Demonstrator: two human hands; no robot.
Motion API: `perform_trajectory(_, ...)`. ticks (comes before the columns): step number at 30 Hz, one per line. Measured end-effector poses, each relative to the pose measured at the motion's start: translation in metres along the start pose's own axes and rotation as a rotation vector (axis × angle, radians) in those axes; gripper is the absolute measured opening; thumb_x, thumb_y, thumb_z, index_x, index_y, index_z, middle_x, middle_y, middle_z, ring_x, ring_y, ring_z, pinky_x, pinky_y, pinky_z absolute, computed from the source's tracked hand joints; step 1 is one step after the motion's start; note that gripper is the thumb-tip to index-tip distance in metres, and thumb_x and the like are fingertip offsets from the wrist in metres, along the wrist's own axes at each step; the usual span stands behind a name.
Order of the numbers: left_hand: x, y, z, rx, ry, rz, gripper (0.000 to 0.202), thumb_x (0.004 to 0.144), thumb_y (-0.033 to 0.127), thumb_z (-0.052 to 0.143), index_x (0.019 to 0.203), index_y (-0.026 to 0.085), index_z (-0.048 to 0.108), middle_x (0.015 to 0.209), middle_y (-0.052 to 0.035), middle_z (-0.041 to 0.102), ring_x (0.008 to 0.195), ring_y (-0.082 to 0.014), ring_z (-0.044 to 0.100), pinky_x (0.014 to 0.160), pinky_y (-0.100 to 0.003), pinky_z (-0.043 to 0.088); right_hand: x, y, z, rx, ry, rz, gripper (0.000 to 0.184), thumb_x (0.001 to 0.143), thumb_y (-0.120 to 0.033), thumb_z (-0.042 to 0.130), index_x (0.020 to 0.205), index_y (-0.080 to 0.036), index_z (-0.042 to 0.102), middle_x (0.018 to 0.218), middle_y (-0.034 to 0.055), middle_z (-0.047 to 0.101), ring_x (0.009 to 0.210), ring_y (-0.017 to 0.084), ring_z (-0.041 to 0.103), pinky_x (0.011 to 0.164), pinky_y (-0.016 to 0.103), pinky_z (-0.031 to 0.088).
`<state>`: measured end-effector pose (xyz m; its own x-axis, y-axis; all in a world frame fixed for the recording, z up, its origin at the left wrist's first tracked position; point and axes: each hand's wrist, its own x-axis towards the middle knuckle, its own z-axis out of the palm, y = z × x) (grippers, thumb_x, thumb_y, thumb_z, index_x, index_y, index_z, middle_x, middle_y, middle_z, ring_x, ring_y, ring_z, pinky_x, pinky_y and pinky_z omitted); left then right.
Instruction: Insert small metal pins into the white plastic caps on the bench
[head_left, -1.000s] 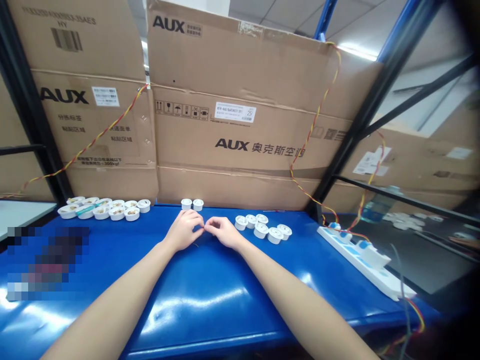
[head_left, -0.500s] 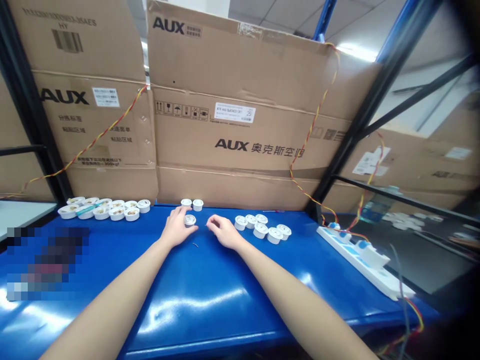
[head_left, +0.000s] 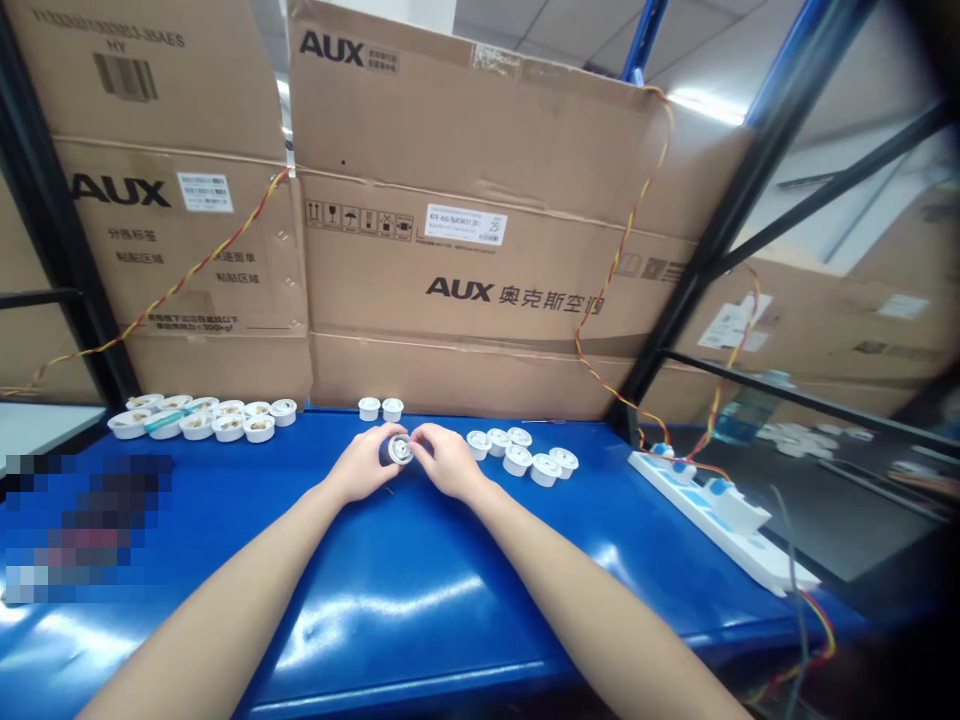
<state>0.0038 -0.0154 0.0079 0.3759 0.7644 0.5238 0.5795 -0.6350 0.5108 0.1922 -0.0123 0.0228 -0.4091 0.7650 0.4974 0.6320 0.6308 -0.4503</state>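
Note:
A small white round cup (head_left: 400, 450) with a grey-marked top is between my two hands over the blue table. My left hand (head_left: 358, 468) wraps round its left side, thumb below and fingers behind. The cup looks tilted a little to the right. My right hand (head_left: 448, 463) is pinched at the cup's right rim, its fingertips touching or nearly touching it. Whatever the right fingers pinch is too small to make out. Part of a tiny dark strip (head_left: 389, 490) shows on the table under my left thumb.
Two white cups (head_left: 380, 409) stand behind my hands. More white cups (head_left: 517, 459) are grouped at right. At left, several open cups (head_left: 197, 426) hold brownish bits, with a teal stick across them. A white power strip (head_left: 720, 520) lies along the right edge. Cardboard (head_left: 450, 360) walls the back.
My left hand has moved the cup slightly right and tilted it. My right hand has come left to the cup's rim, still pinched. The view has shifted slightly.

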Motion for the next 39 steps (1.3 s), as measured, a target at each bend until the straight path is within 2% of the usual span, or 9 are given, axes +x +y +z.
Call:
perform_trajectory(12,-0.001,-0.006,0.002,0.079,-0.021,0.059,0.049,0.074,0.022,0.063,0.122,0.025,0.058,0.121,-0.0058,0.063,0.111,-0.0246,0.057,0.096,-0.038,0.046,-0.001,-0.004,-0.006,-0.237,-0.087,-0.071,0.014,0.091,-0.028,0.049,0.091,-0.02,0.061,0.092,0.0057,0.063,0.08,0.017,0.056,0.07,0.027,0.037)
perform_trajectory(15,-0.002,-0.004,0.001,0.079,-0.028,0.075,0.046,0.074,0.023,0.063,0.12,0.025,0.059,0.119,-0.0055,0.064,0.11,-0.0245,0.057,0.095,-0.038,0.046,-0.001,-0.003,-0.006,-0.23,-0.107,-0.074,0.014,0.09,-0.028,0.05,0.09,-0.02,0.061,0.091,0.0059,0.063,0.079,0.017,0.056,0.07,0.027,0.037)
perform_trajectory(19,-0.002,-0.002,0.0,0.061,-0.028,0.089,0.043,0.076,0.025,0.063,0.119,0.026,0.06,0.119,-0.0051,0.064,0.11,-0.024,0.057,0.095,-0.037,0.046,-0.001,0.0,-0.004,-0.105,-0.078,-0.053,0.011,0.088,-0.027,0.053,0.086,-0.021,0.062,0.088,0.0039,0.063,0.076,0.016,0.054,0.07,0.027,0.038)
perform_trajectory(23,-0.002,0.0,-0.002,0.035,-0.032,0.098,0.04,0.077,0.027,0.064,0.116,0.026,0.061,0.118,-0.0047,0.065,0.109,-0.0238,0.058,0.094,-0.037,0.046,-0.001,0.005,0.001,0.185,-0.072,0.019,0.013,0.085,-0.031,0.056,0.081,-0.019,0.061,0.08,0.001,0.062,0.071,0.014,0.052,0.069,0.027,0.039)
perform_trajectory(29,-0.001,0.005,-0.002,-0.02,0.015,0.082,0.038,0.077,0.029,0.065,0.114,0.025,0.061,0.116,-0.0043,0.065,0.106,-0.0222,0.06,0.093,-0.034,0.047,0.001,0.008,0.007,0.554,-0.033,0.167,0.03,0.074,-0.042,0.067,0.079,-0.02,0.047,0.069,-0.005,0.049,0.063,0.011,0.045,0.061,0.023,0.038)
perform_trajectory(32,-0.001,0.007,-0.003,-0.057,0.029,0.063,0.039,0.074,0.029,0.067,0.113,0.024,0.06,0.115,-0.0039,0.066,0.102,-0.0218,0.061,0.09,-0.033,0.048,0.001,0.007,0.01,0.599,-0.039,0.22,0.03,0.078,-0.045,0.062,0.078,-0.021,0.044,0.066,-0.0055,0.046,0.059,0.011,0.043,0.057,0.023,0.037)
perform_trajectory(39,0.0,0.01,-0.004,-0.1,0.018,0.022,0.037,0.072,0.03,0.068,0.107,0.023,0.059,0.105,-0.0019,0.068,0.091,-0.0203,0.064,0.081,-0.031,0.05,0.002,0.008,0.013,0.61,-0.036,0.288,0.027,0.088,-0.048,0.045,0.083,-0.022,0.047,0.064,-0.0047,0.047,0.054,0.011,0.044,0.054,0.024,0.039)
